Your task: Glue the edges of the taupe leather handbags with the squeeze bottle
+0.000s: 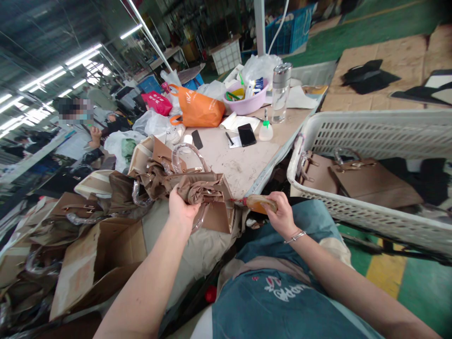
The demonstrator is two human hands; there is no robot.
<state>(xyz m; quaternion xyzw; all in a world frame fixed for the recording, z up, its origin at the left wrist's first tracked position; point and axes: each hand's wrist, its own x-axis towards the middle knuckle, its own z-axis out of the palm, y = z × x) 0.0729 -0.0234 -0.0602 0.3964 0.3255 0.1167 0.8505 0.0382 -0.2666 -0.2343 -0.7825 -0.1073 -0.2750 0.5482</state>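
At nine o'clock a heap of brown bags [116, 188] lies on the table [243, 162]; just right of it the left hand [181, 207] has its fingers curled tight around the bunched flap of a tan handbag [212, 197] at centre. At three o'clock from it, the right hand [280, 216] wraps closed around an orange-handled tool [259, 203] whose tip touches the handbag, with a white basket [370, 136] at two o'clock.

Factory hall: green floor [416, 282], ceiling strip lights [83, 54], cluttered worktable [243, 165].
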